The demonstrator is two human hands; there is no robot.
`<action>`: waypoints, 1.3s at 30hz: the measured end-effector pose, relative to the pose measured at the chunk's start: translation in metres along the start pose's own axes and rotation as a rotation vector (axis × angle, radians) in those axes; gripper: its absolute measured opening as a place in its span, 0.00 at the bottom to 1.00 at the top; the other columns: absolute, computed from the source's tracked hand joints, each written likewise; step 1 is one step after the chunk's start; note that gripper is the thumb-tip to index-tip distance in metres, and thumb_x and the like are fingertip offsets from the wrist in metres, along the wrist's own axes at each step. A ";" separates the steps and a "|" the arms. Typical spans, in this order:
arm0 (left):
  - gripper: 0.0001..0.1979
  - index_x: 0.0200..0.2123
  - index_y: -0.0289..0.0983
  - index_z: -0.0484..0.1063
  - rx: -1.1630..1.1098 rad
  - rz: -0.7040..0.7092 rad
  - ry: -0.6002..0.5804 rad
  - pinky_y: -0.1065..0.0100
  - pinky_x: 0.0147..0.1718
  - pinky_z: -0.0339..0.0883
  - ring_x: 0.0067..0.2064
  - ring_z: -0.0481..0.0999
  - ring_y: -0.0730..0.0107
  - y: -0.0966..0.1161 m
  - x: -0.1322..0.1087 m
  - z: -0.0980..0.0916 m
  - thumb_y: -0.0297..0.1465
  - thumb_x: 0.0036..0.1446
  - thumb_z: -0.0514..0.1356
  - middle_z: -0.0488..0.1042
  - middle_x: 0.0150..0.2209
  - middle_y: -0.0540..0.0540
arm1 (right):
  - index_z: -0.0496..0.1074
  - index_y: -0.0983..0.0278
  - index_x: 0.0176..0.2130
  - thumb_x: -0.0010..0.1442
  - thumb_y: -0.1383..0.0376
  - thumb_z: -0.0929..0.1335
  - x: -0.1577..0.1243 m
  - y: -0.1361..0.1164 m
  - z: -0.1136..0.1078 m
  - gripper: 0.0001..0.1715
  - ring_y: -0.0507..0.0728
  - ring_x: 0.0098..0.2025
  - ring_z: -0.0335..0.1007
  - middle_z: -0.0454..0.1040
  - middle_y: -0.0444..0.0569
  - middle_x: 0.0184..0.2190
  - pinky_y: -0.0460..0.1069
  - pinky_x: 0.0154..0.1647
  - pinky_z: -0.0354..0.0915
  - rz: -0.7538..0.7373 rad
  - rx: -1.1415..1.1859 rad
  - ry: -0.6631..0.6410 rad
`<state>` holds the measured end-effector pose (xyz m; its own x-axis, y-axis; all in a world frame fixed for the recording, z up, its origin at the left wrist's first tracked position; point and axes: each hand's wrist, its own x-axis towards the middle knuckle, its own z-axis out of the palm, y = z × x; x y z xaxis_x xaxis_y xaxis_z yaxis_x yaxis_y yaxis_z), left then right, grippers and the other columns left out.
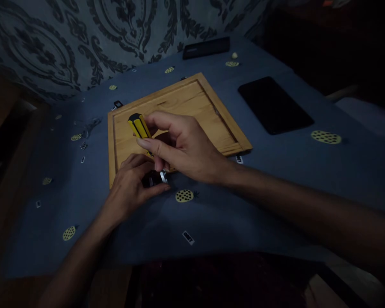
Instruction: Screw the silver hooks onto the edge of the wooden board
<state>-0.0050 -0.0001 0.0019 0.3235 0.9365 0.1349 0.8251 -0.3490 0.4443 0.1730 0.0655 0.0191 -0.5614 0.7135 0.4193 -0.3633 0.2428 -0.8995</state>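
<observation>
A screwdriver with a yellow and black handle (pixel 139 126) is gripped in my right hand (pixel 186 145), thumb and fingers closed round it. It tilts over the near edge of a framed wooden board (pixel 186 100), its tip hidden behind my fingers. My left hand (pixel 131 182) straddles that near edge, fingers bent over the wood and thumb stretched along the front. Just by the left thumb's tip is a small shiny metal piece (pixel 163 176), perhaps a hinge or bracket; its full shape is hidden by my hands.
A black tablet-like slab (pixel 276 105) lies right of the board, and a dark phone-like object (pixel 207 48) behind it. Small metal bits (pixel 83 145) and a clear plastic scrap (pixel 93 125) lie at left. A blue pineapple-print cloth (pixel 141 239) covers the table; a patterned curtain hangs behind.
</observation>
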 end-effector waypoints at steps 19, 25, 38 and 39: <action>0.22 0.45 0.39 0.79 0.037 0.066 0.005 0.59 0.44 0.68 0.45 0.75 0.58 0.001 -0.001 0.000 0.51 0.59 0.66 0.79 0.42 0.45 | 0.59 0.60 0.28 0.57 0.68 0.67 0.006 -0.003 -0.024 0.11 0.50 0.27 0.57 0.64 0.41 0.26 0.49 0.25 0.52 0.369 -0.629 -0.250; 0.21 0.44 0.39 0.79 0.011 0.050 0.016 0.58 0.44 0.67 0.45 0.75 0.57 0.002 -0.001 0.002 0.49 0.57 0.68 0.79 0.41 0.45 | 0.68 0.62 0.34 0.52 0.71 0.69 0.003 0.011 -0.027 0.08 0.51 0.29 0.62 0.69 0.41 0.28 0.47 0.29 0.57 0.435 -0.449 -0.368; 0.18 0.44 0.39 0.80 -0.014 0.032 0.027 0.58 0.45 0.68 0.46 0.75 0.58 0.004 -0.003 0.004 0.44 0.55 0.72 0.78 0.42 0.46 | 0.75 0.65 0.30 0.51 0.70 0.70 0.002 0.021 -0.033 0.02 0.50 0.27 0.65 0.73 0.40 0.24 0.47 0.29 0.55 0.443 -0.595 -0.414; 0.19 0.45 0.40 0.80 -0.016 0.029 0.024 0.58 0.45 0.68 0.46 0.75 0.58 0.004 -0.003 0.004 0.44 0.55 0.72 0.78 0.41 0.46 | 0.75 0.65 0.30 0.51 0.69 0.71 0.002 0.022 -0.033 0.02 0.50 0.27 0.64 0.73 0.41 0.23 0.47 0.29 0.54 0.444 -0.612 -0.414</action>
<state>-0.0005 -0.0041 0.0002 0.3358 0.9267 0.1689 0.8081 -0.3756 0.4538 0.1886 0.0941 -0.0036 -0.8258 0.5578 -0.0830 0.3520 0.3948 -0.8486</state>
